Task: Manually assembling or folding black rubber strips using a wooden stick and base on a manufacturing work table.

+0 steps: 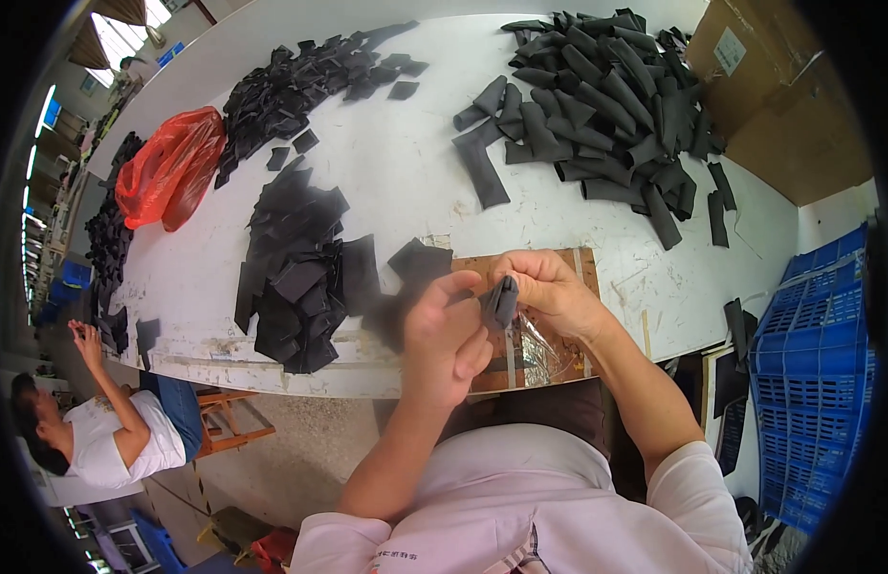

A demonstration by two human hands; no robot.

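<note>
Head view: near the middle of the frame, the fingers of the left hand (450, 335) and the right hand (549, 292) are pinched together on one small black cloth piece (502, 299), held up over the brown board (559, 263) at the table (405, 172) edge. It looks like the piece is being folded or rolled. Next, the fingers would need a tight, even squeeze. Flat black pieces (300, 273) lie at the left. Rolled pieces (606, 105) fill the upper right.
</note>
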